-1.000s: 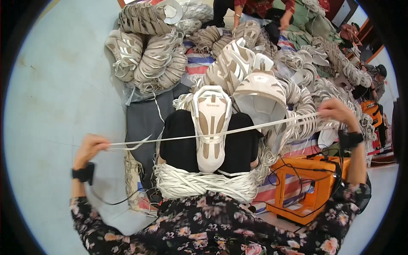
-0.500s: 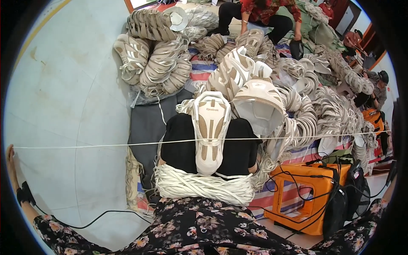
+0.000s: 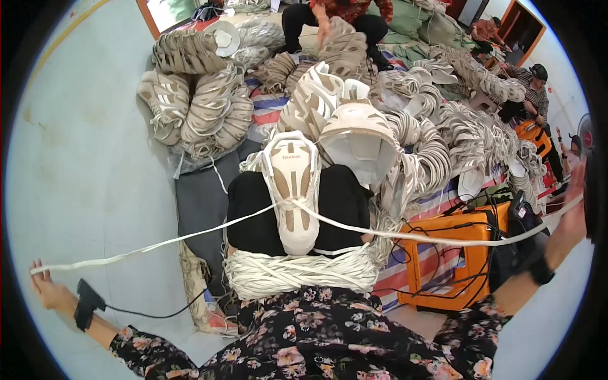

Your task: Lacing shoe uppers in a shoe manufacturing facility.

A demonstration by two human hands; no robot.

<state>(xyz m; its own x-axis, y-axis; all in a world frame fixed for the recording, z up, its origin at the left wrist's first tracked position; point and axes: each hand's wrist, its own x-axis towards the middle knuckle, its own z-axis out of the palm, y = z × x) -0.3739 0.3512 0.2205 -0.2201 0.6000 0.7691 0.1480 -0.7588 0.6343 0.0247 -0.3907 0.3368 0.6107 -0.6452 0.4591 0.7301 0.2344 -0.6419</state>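
Observation:
A cream and tan shoe upper [image 3: 291, 174] lies across my black-clad knees, toe towards me. One long white shoelace [image 3: 354, 229] passes through it at the lower eyelets and runs out to both sides. Far out on the left, my left hand [image 3: 49, 288] is closed on one side of the lace. At the right rim my right hand [image 3: 571, 212], somewhat smeared, has the other side; its fingers are partly lost in the dark edge. A thick bundle of white laces [image 3: 301, 272] rests on my lap, below the shoe's toe.
Strings of nested shoe uppers [image 3: 202, 101] lie beyond my knees, more [image 3: 437, 139] to the right. An orange plastic stool [image 3: 443, 253] draped with black cables stands close on the right. Another person [image 3: 345, 19] sits at the far side; others work farther right.
The lace was stretched nearly straight and now sags in two curves from the shoe. Both hands have come inward, the left one also lower; my right hand is now in view.

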